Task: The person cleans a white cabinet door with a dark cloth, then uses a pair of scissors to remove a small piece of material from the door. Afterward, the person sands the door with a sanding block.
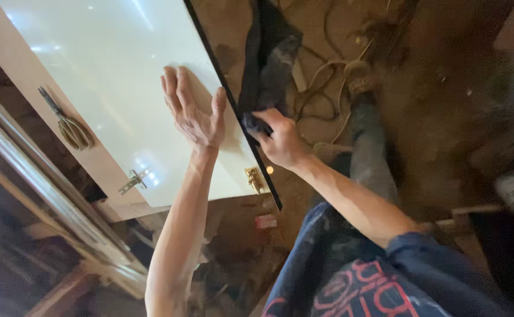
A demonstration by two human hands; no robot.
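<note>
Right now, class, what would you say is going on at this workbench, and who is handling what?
A person presses the left hand flat on a glossy white rectangular panel with a thin black edge. The right hand grips a dark grey cloth against that edge, fingers closed around it. A pair of metal scissors lies on the pale board beside the panel, and two small metal hinges sit at the panel's near end. Cords trail over the dusty brown floor.

No packages, labels, signs or screens are showing anywhere in this view from above a dusty workshop floor.
</note>
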